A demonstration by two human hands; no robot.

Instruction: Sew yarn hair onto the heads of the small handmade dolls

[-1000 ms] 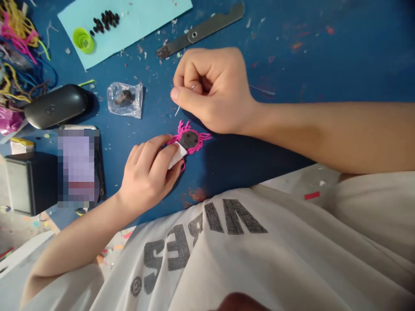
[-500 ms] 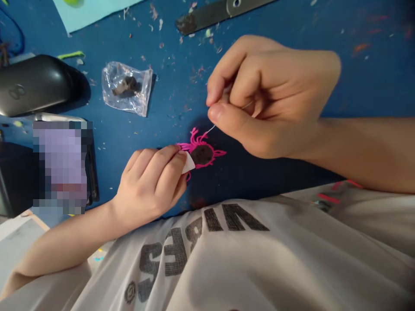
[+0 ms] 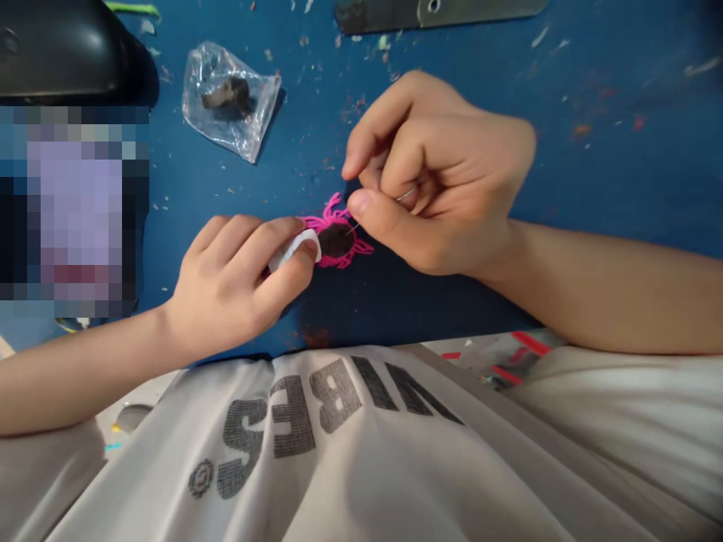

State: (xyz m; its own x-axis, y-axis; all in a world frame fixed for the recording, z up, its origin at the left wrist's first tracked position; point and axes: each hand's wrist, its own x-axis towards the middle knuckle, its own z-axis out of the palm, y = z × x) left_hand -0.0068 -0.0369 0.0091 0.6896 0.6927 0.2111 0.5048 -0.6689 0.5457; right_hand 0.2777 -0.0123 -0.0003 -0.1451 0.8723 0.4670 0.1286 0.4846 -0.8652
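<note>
My left hand (image 3: 242, 278) is closed on a small clay figure, its thumb and fingers gripping the smooth white part (image 3: 294, 248). Beyond the fingertips shows the figure's dark brown oval (image 3: 336, 239), fringed with bright pink strands (image 3: 333, 207). My right hand (image 3: 434, 181) is above and to the right, with the other fingers curled in. It pinches a thin metal needle (image 3: 407, 194), whose tip reaches the upper right edge of the brown oval. Whether the tip presses in or only touches, I cannot tell. The hand covers most of the needle.
On the blue table (image 3: 610, 181), strewn with scraps, lies a clear plastic bag (image 3: 203, 124) holding a dark brown lump (image 3: 229, 96). A black rounded case (image 3: 73, 53) is at the upper left, above a blurred-out phone-like object (image 3: 79, 211). A dark flat strip (image 3: 384, 15) lies at the back.
My right hand has moved left and closer to the figure, bringing the needle tip onto the brown oval. The left thumb now lies across the white part. The view has shifted.
</note>
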